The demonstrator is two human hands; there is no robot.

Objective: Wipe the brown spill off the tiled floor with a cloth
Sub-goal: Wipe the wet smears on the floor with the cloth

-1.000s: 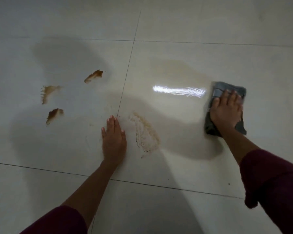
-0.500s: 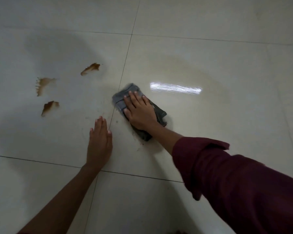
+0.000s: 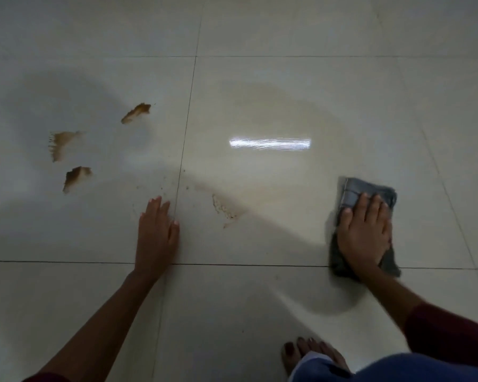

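Right hand (image 3: 364, 232), fingers straight, presses grey cloth (image 3: 367, 191) flat, long axis near-to-far, at tiled floor's (image 3: 287, 78) right side. Left hand (image 3: 156, 232) flat, fingers together. Brown spill patches (image 3: 76, 177) far left.

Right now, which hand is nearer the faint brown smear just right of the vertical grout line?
Left. The left hand lies flat on the floor just left of the faint brown smear. The right hand presses the grey cloth far to its right.
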